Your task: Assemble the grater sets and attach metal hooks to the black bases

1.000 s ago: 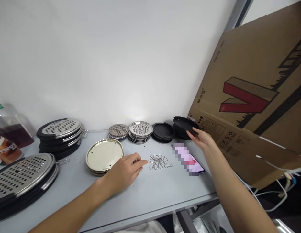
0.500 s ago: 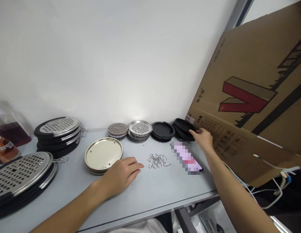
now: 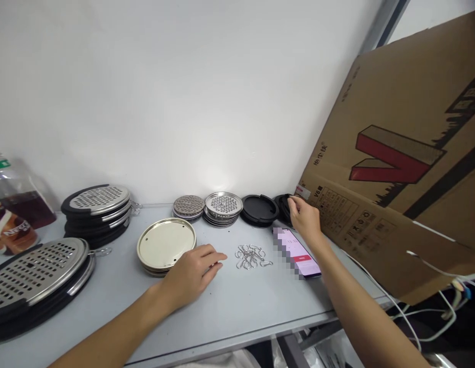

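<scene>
My left hand (image 3: 193, 271) lies open and empty on the table. Its fingers are loosely stretched beside a stack of cream-coloured round metal lids (image 3: 166, 243), partly covering the near edge. To its right sits a small heap of metal clips (image 3: 251, 256). My right hand (image 3: 305, 220) reaches to the back right corner, with curled fingers closed on a black round tray (image 3: 283, 204) at the right-hand black stack. My hand hides much of that stack. Left of it stands another stack of black round trays (image 3: 259, 208) with raised rims. A phone (image 3: 301, 255) lies below my right wrist.
Small perforated metal discs (image 3: 222, 204) and grater discs (image 3: 189, 205) stand in stacks along the wall. Black-rimmed grater sets (image 3: 95, 202) and a bottle (image 3: 23, 197) are at the left. A large cardboard box (image 3: 394, 204) leans at the right, with white cables (image 3: 375, 286) below.
The black tray held tilted in my right hand has come down at the stack, and that hand has shifted slightly left. My left hand stays in place. The view has shifted slightly.
</scene>
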`<state>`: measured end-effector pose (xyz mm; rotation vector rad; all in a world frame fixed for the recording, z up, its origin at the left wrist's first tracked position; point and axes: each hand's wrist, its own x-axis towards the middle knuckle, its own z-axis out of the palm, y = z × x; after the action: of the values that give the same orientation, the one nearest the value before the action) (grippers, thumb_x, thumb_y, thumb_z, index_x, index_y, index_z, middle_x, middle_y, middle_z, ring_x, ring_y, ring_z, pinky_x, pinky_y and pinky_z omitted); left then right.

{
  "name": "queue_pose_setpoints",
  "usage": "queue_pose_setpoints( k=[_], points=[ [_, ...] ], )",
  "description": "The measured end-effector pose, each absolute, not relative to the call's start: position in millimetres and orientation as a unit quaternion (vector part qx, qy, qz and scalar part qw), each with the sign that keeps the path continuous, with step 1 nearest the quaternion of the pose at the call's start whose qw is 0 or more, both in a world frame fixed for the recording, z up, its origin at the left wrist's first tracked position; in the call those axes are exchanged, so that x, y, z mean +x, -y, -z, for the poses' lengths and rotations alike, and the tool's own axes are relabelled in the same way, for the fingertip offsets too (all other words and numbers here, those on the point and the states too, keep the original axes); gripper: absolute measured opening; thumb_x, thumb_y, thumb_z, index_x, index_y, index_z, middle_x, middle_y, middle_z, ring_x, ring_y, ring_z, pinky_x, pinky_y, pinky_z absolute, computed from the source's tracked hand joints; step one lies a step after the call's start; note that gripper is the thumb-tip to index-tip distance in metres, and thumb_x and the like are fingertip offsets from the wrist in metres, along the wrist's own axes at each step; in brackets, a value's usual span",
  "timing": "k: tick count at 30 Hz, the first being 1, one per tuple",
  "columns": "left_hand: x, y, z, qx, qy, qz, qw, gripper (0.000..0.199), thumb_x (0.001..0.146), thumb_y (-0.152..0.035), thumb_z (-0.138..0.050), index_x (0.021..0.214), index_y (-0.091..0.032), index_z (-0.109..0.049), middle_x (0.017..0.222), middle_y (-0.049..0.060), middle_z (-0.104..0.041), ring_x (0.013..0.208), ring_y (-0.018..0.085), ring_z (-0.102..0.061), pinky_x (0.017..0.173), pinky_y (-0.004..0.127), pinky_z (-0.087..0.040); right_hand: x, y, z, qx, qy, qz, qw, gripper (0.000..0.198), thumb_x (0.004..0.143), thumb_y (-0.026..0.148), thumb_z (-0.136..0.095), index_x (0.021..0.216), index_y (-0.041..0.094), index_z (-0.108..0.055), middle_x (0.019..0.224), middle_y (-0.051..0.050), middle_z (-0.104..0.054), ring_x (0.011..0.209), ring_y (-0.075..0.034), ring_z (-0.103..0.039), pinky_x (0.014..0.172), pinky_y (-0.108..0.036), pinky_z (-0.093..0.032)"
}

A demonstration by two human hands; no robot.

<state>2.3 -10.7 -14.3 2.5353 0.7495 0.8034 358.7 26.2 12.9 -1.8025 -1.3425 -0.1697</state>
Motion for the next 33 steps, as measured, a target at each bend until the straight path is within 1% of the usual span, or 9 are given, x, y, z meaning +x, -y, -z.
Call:
queue_pose_setpoints(
  k=[3,5,8,12,15,19,22,28,33],
  points=[
    [2.8,8.2,7.9,0.822,-0.329,-0.384,0.262,0.028,0.094,-0.028,-0.055,0.120,-0.025,-0.066,0.101,0.005,-0.066,0.088,0.018,-0.063,0.083,0.032,-0.051,291.1,-21.0,-33.5,-0.609,0.636,-0.028,0.473,0.032,0.096,0.038,-0.048,0.099,0.019,-0.073,0.099,-0.008,-0.076,0.095,-0.024,-0.071,0.086,-0.032,-0.053],
    [1.8,5.1,1.3,0.733,-0.361,-0.433,0.380,0.036,0.091,-0.033,-0.061,0.126,-0.025,-0.060,0.106,0.005,-0.064,0.090,0.018,-0.063,0.083,0.032,-0.052,240.8,-16.7,-39.9,-0.485,0.725,-0.120,0.474,0.027,0.094,0.034,-0.052,0.107,0.021,-0.072,0.106,-0.006,-0.075,0.099,-0.023,-0.070,0.089,-0.034,-0.053],
    [-1.4,-0.9,-8.4,0.584,-0.321,-0.450,0.595,0.042,0.089,-0.027,-0.062,0.130,-0.024,-0.054,0.113,0.006,-0.065,0.101,0.019,-0.063,0.088,0.033,-0.052,181.4,-8.4,-32.4,-0.358,0.824,-0.119,0.423,0.034,0.097,0.020,-0.042,0.120,0.024,-0.066,0.114,-0.006,-0.072,0.104,-0.021,-0.068,0.091,-0.036,-0.053],
    [-5.8,-6.8,-12.9,0.466,-0.248,-0.422,0.737,0.026,0.083,-0.009,-0.056,0.106,-0.015,-0.067,0.105,0.007,-0.069,0.100,0.019,-0.065,0.089,0.029,-0.051,157.3,3.5,-8.2,-0.299,0.842,-0.055,0.445,0.035,0.093,0.014,-0.044,0.119,0.023,-0.065,0.117,-0.010,-0.070,0.118,-0.023,-0.060,0.102,-0.042,-0.047],
    [-6.5,-7.2,-10.6,0.447,-0.238,-0.385,0.772,0.021,0.082,-0.007,-0.057,0.098,-0.012,-0.070,0.104,0.010,-0.070,0.097,0.020,-0.066,0.092,0.033,-0.052,166.9,12.7,-1.6,-0.321,0.827,-0.100,0.450,0.037,0.093,0.012,-0.043,0.122,0.024,-0.061,0.114,-0.008,-0.071,0.107,-0.022,-0.065,0.093,-0.039,-0.052],
    [-5.1,-4.8,-7.0,0.451,-0.260,-0.367,0.771,0.028,0.085,-0.013,-0.065,0.112,-0.015,-0.069,0.107,0.010,-0.070,0.102,0.020,-0.065,0.097,0.037,-0.049,176.4,21.0,-6.1,-0.372,0.800,-0.204,0.424,0.043,0.093,0.011,-0.043,0.133,0.024,-0.049,0.118,-0.007,-0.070,0.104,-0.021,-0.068,0.087,-0.035,-0.054],
    [-4.5,-3.3,-4.8,0.485,-0.269,-0.382,0.740,0.033,0.083,-0.020,-0.072,0.116,-0.016,-0.069,0.106,0.010,-0.072,0.105,0.021,-0.065,0.096,0.036,-0.048,173.2,22.3,-6.3,-0.403,0.776,-0.210,0.438,0.036,0.091,0.013,-0.047,0.123,0.025,-0.060,0.107,-0.004,-0.074,0.093,-0.020,-0.071,0.079,-0.031,-0.055],
    [-6.8,-5.6,-4.9,0.466,-0.294,-0.402,0.731,0.030,0.081,-0.018,-0.076,0.110,-0.013,-0.072,0.094,0.008,-0.071,0.081,0.013,-0.064,0.082,0.027,-0.052,169.0,19.7,-4.2,-0.441,0.703,-0.206,0.518,0.021,0.086,0.018,-0.056,0.099,0.021,-0.072,0.088,-0.003,-0.075,0.077,-0.018,-0.071,0.073,-0.031,-0.057],
    [-8.8,-10.4,-10.4,0.412,-0.298,-0.423,0.750,0.018,0.083,-0.012,-0.068,0.101,-0.011,-0.074,0.080,0.005,-0.067,0.071,0.009,-0.061,0.069,0.020,-0.051,176.6,11.6,-7.2,-0.427,0.629,-0.352,0.547,0.021,0.085,0.026,-0.057,0.095,0.018,-0.074,0.080,-0.004,-0.072,0.072,-0.019,-0.069,0.062,-0.032,-0.059]
  ],
)
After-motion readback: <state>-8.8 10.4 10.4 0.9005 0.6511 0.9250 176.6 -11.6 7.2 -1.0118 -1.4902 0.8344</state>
